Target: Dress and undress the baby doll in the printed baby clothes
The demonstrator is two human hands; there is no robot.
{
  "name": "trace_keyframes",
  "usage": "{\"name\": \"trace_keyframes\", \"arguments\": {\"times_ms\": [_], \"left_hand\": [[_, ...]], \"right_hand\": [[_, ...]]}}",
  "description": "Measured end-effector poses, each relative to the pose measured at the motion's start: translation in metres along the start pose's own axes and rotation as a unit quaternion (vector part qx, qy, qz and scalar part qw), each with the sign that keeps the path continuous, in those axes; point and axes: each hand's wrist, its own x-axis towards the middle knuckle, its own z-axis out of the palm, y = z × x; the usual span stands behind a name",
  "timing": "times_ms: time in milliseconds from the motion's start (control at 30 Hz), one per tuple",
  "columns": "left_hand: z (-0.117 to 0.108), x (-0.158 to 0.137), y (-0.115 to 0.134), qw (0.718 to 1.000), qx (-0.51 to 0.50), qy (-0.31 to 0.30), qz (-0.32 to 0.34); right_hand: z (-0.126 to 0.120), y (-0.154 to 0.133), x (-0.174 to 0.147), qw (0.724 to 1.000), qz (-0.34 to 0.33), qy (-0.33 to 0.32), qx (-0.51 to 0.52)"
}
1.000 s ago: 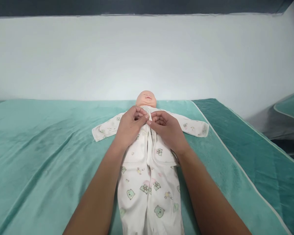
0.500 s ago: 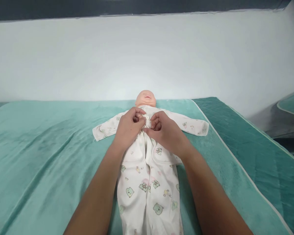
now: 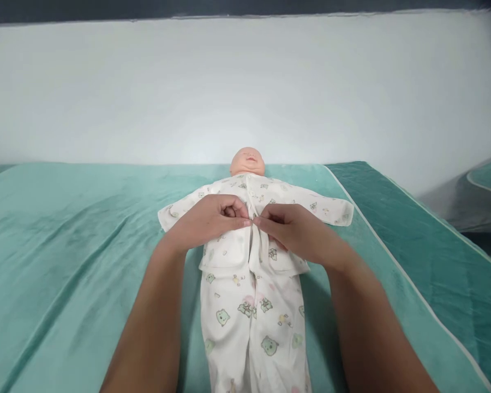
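Observation:
A baby doll (image 3: 247,161) lies on its back, dressed in a white long-sleeved shirt (image 3: 225,252) and white trousers (image 3: 253,327) with a green bear print. My left hand (image 3: 219,218) pinches one front edge of the shirt near the middle of the chest. Close against it, my right hand (image 3: 288,225) pinches the opposite front edge, the fingertips almost meeting. Below the hands the shirt front hangs slightly apart in a narrow gap. Whatever button sits between the fingertips is hidden. The doll's sleeves are spread out to both sides.
A light green sheet (image 3: 73,262) with some creases covers the surface under the doll. To the right, beyond a pale edging, lies a darker green quilted cover (image 3: 429,245). A white wall (image 3: 245,87) rises behind the doll's head.
Both hands have moved down the shirt front from the upper chest, and the cloth above them now lies flatter. The view has shifted slightly.

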Motion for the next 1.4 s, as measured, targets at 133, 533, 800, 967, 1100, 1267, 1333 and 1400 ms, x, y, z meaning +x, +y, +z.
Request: {"name": "trace_keyframes", "arguments": {"times_ms": [133,533,800,967,1100,1267,1333,1400], "left_hand": [[0.0,0.0,-0.001,1.0,-0.005,-0.016,-0.003],[0.007,-0.002,0.0,0.977,-0.212,-0.012,0.031],[0.008,0.002,-0.006,0.967,-0.253,-0.038,0.018],[0.008,0.002,-0.004,0.97,-0.235,-0.054,0.008],[0.008,0.002,-0.005,0.97,-0.235,-0.066,0.003],[0.006,0.001,-0.005,0.973,-0.214,-0.086,0.001],[0.005,-0.001,-0.004,0.975,-0.202,-0.094,-0.001],[0.005,-0.002,-0.003,0.975,-0.196,-0.101,0.002]], "right_hand": [[0.004,0.002,0.004,0.986,-0.011,-0.022,0.165],[0.019,0.003,0.01,0.955,-0.014,0.017,0.297],[0.019,0.007,0.012,0.949,-0.016,-0.006,0.314],[0.021,0.006,0.013,0.945,-0.006,0.013,0.328],[0.022,0.004,0.012,0.949,-0.003,0.011,0.316],[0.023,0.003,0.01,0.961,0.002,0.012,0.277],[0.023,0.002,0.01,0.966,0.005,0.009,0.26],[0.024,0.002,0.009,0.968,0.006,0.007,0.25]]}}
